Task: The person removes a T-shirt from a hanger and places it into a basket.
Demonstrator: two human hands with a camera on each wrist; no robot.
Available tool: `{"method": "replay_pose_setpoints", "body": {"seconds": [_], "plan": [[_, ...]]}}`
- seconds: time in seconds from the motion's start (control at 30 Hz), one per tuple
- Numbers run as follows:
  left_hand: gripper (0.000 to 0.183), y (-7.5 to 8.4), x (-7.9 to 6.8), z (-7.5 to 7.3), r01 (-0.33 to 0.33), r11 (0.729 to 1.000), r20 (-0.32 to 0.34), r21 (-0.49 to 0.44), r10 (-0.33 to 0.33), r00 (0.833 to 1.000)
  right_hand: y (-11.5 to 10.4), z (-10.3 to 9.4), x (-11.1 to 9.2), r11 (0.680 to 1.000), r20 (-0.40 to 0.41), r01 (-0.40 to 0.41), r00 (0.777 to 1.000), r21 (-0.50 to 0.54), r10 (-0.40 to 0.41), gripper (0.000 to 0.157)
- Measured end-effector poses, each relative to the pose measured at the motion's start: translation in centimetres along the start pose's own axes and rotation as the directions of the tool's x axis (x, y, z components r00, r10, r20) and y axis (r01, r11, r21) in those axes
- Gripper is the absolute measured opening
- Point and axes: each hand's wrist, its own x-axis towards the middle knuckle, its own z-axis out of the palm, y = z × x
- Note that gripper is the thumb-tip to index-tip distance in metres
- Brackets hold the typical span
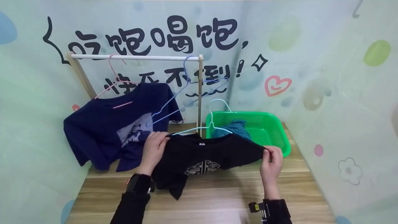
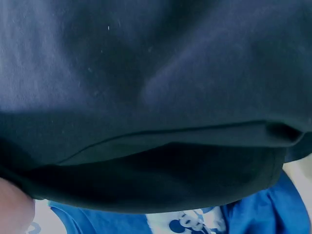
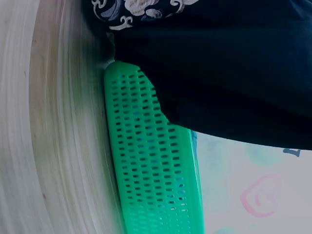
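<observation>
A black T-shirt (image 1: 199, 152) with a pale printed pattern on its chest is on a light-blue hanger (image 1: 212, 124), whose hook rises free of any rail. My left hand (image 1: 154, 151) pinches the shirt at its left shoulder in the head view. At the opposite sleeve, my right hand (image 1: 271, 160) pinches the fabric edge between thumb and fingers. The left wrist view is mostly filled by the dark cloth (image 2: 156, 87). In the right wrist view the black shirt (image 3: 229, 83) hangs in front of the green basket (image 3: 146, 161).
A white-railed rack (image 1: 136, 57) stands at the back left. From it hang a navy T-shirt (image 1: 93, 124) on a pink hanger (image 1: 115, 74) and a bare blue hanger (image 1: 188, 81). Teal cloth (image 1: 238, 127) lies in the green basket (image 1: 281, 133), on the wooden table (image 1: 211, 202).
</observation>
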Motion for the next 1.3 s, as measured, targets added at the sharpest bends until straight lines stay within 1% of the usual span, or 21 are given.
{"method": "replay_pose_setpoints", "body": {"seconds": [0.07,0.13,0.2,0.27,0.37,0.43,0.53,0.6,0.67,0.7,0.77,0.83,0.93,1.0,1.13,1.3], "plan": [[0.016,0.2,0.2,0.2,-0.025,1.0,-0.018,-0.001,0.025,1.0,0.3,-0.2,0.2,0.998,0.033,0.022,0.999,-0.055,-0.021,0.008],[0.022,0.3,0.2,0.5,-0.038,0.999,-0.03,0.005,0.039,0.999,0.6,-0.3,0.3,0.989,0.096,0.052,0.995,-0.137,-0.039,0.007],[0.025,0.4,0.0,0.9,-0.047,0.999,-0.032,0.02,0.047,0.998,0.9,-0.2,0.4,0.975,0.177,0.083,0.983,-0.204,-0.047,0.008],[0.024,0.6,-0.3,1.4,-0.048,0.998,-0.018,0.045,0.049,0.999,0.9,0.0,0.3,0.964,0.257,0.103,0.966,-0.243,-0.039,0.012],[0.019,1.2,-0.6,2.1,-0.037,0.995,0.016,0.087,0.035,0.999,0.5,0.7,0.0,0.97,0.359,0.091,0.933,-0.226,-0.004,0.019],[0.017,1.6,-0.7,2.7,-0.023,0.994,0.042,0.111,0.019,0.999,0.1,1.3,-0.2,0.975,0.411,0.084,0.912,-0.208,0.009,0.024],[0.016,2.1,-0.9,3.6,-0.01,0.993,0.07,0.12,0.001,0.998,-0.7,2.2,-0.2,0.981,0.478,0.098,0.878,-0.168,-0.005,0.03],[0.016,2.5,-1.1,4.2,-0.014,0.993,0.086,0.118,0.004,0.996,-1.2,2.8,-0.1,0.986,0.505,0.1,0.863,-0.135,-0.018,0.032],[0.016,2.7,-1.4,4.9,-0.028,0.993,0.104,0.112,0.016,0.994,-1.8,3.3,0.0,0.991,0.518,0.084,0.855,-0.101,-0.02,0.032],[0.016,2.8,-1.5,5.3,-0.038,0.993,0.112,0.11,0.026,0.993,-2.1,3.6,0.1,0.994,0.521,0.069,0.854,-0.086,-0.014,0.029],[0.015,3.0,-1.8,5.9,-0.057,0.993,0.134,0.104,0.043,0.99,-2.5,4.0,0.2,0.997,0.512,0.031,0.859,-0.075,0.011,0.026],[0.014,3.1,-2.1,6.3,-0.067,0.994,0.153,0.091,0.053,0.987,-2.8,4.4,0.3,0.997,0.491,0.003,0.871,-0.076,0.035,0.02],[0.013,3.3,-2.4,6.6,-0.064,0.996,0.165,0.063,0.053,0.985,-2.8,4.6,0.4,0.996,0.457,-0.037,0.887,-0.076,0.068,0.008],[0.013,3.4,-2.5,6.7,-0.049,0.998,0.161,0.038,0.042,0.986,-2.7,4.5,0.4,0.996,0.442,-0.052,0.894,-0.071,0.078,0.003],[0.015,3.1,-2.5,6.6,0.004,1.0,0.124,-0.012,-0.003,0.992,-2.2,4.0,0.6,0.993,0.416,-0.084,0.903,-0.081,0.11,0.009],[0.015,2.3,-2.3,6.1,0.086,0.996,0.051,-0.036,-0.085,0.995,-1.5,3.0,1.0,0.976,0.353,-0.177,0.911,-0.13,0.212,0.008]]}}
